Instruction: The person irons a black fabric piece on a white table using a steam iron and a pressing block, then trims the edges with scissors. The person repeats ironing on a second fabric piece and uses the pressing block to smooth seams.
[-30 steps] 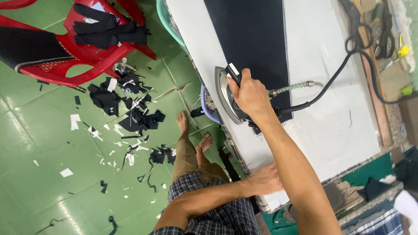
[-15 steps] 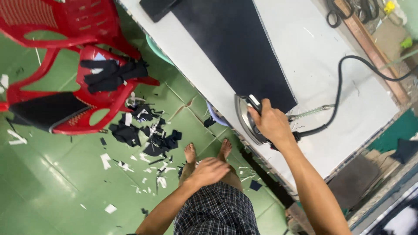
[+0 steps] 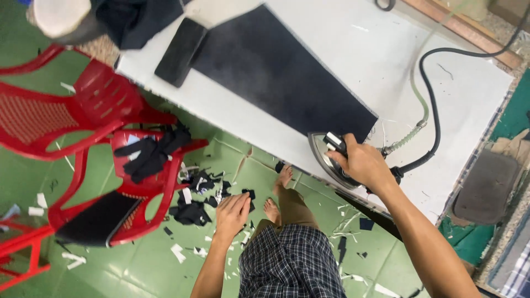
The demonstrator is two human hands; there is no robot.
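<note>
Your left hand (image 3: 232, 212) has left the table edge beside your right arm; it now hangs open, away from the table over the scraps on the floor. Your right hand (image 3: 361, 163) has drawn the iron (image 3: 331, 160) off the black cloth (image 3: 281, 74), which now lies just beyond your knuckles, towards the table's near edge.

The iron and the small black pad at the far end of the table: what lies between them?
In the head view, one long dark fabric panel fills that stretch, lying flat on the white table. The right hand holds the iron by its near end; the small black pad adjoins its far end.
</note>
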